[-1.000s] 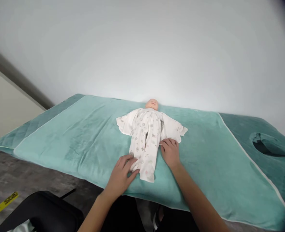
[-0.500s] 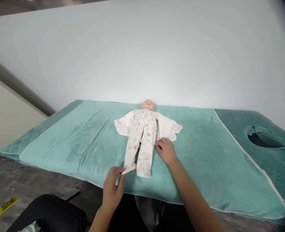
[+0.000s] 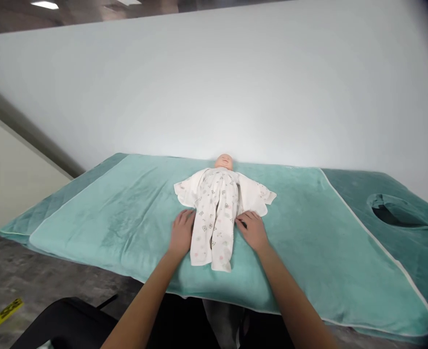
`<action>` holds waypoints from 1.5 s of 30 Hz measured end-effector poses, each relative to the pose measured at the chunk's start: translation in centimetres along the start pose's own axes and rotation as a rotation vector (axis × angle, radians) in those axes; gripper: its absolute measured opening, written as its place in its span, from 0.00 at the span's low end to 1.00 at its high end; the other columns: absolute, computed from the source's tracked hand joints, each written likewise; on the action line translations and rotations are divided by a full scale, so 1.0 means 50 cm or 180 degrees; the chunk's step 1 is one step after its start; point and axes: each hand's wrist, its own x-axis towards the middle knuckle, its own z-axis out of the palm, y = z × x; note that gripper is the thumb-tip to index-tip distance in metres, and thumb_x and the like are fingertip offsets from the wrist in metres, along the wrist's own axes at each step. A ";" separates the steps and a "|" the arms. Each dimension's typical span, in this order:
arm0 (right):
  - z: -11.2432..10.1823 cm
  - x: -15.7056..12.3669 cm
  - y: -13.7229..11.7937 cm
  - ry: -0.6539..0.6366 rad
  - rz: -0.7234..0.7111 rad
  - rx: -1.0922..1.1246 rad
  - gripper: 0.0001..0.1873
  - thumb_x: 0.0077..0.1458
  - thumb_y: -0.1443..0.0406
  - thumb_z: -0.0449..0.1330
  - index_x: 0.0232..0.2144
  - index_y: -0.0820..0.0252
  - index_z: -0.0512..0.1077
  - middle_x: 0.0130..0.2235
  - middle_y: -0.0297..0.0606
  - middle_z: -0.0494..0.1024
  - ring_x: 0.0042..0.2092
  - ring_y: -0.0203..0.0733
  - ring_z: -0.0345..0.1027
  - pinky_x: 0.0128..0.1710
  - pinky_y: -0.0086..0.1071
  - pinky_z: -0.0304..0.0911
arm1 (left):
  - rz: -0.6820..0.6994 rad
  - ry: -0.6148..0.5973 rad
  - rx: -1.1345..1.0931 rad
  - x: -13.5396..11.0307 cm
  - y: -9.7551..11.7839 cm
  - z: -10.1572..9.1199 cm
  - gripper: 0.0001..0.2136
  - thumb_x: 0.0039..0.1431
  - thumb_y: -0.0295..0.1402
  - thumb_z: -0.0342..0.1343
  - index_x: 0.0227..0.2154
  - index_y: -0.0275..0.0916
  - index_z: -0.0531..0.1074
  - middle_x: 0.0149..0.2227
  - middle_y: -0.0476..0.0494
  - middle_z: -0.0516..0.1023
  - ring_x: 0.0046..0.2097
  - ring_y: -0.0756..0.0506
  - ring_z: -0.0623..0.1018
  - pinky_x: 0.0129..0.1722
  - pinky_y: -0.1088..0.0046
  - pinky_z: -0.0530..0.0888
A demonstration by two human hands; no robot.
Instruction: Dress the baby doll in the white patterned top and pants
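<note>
A baby doll (image 3: 224,161) lies on its back on the green padded bed cover (image 3: 126,203), head toward the wall. White baby clothes (image 3: 217,208) with a small print lie over its body, the sleeves spread sideways and the two legs pointing toward me. Whether the clothes are one piece or two, I cannot tell. At the hip on the left, my left hand (image 3: 182,233) lies against the cloth edge with fingers extended. Across from it, my right hand (image 3: 253,231) pinches the clothes' edge between thumb and fingers. The doll's limbs are hidden beneath the fabric.
A plain white wall (image 3: 214,87) rises behind the bed. On the right, the darker green cover has an oval hole (image 3: 395,213). A black chair (image 3: 64,322) stands at the lower left, near yellow tape (image 3: 1,317) on the floor.
My left hand has let go of the left leg's hem and moved up beside the hip. That leg now lies straight and flat. My right hand stays at the right hip.
</note>
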 end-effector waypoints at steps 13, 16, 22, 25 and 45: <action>0.052 0.044 -0.026 0.0325 -0.0381 0.0056 0.24 0.64 0.65 0.52 0.61 0.62 0.67 0.59 0.45 0.73 0.63 0.48 0.61 0.68 0.44 0.53 | 0.1588 0.0174 -0.0281 0.093 0.047 0.056 0.19 0.59 0.28 0.52 0.54 0.40 0.72 0.55 0.36 0.74 0.60 0.38 0.69 0.66 0.53 0.60; 0.064 0.046 -0.031 0.0329 -0.0508 0.0166 0.23 0.63 0.64 0.53 0.59 0.61 0.70 0.57 0.45 0.74 0.63 0.49 0.62 0.68 0.45 0.52 | 0.1555 0.0095 -0.0340 0.089 0.047 0.056 0.20 0.60 0.29 0.52 0.55 0.39 0.71 0.57 0.36 0.73 0.62 0.38 0.67 0.67 0.54 0.58; 0.050 0.025 -0.031 0.0003 -0.0731 0.0375 0.25 0.58 0.61 0.60 0.58 0.57 0.72 0.55 0.43 0.76 0.58 0.49 0.67 0.64 0.42 0.59 | 0.1379 -0.0012 -0.0239 0.090 0.053 0.050 0.21 0.60 0.31 0.53 0.56 0.36 0.70 0.60 0.34 0.71 0.64 0.36 0.65 0.69 0.53 0.55; 0.046 0.023 -0.030 -0.0200 -0.0628 0.0389 0.23 0.60 0.62 0.57 0.57 0.57 0.72 0.53 0.43 0.77 0.57 0.49 0.68 0.63 0.43 0.59 | 0.1243 -0.0274 -0.0070 0.094 0.060 0.046 0.21 0.60 0.34 0.54 0.56 0.37 0.70 0.62 0.33 0.68 0.65 0.33 0.63 0.68 0.49 0.53; 0.008 -0.005 0.077 0.0114 -0.0167 -0.1130 0.14 0.55 0.75 0.53 0.36 0.58 0.76 0.41 0.43 0.76 0.48 0.49 0.61 0.48 0.40 0.53 | 0.0449 -0.0342 -0.0123 0.062 0.068 -0.005 0.10 0.62 0.27 0.51 0.43 0.39 0.74 0.48 0.36 0.76 0.50 0.37 0.72 0.53 0.57 0.69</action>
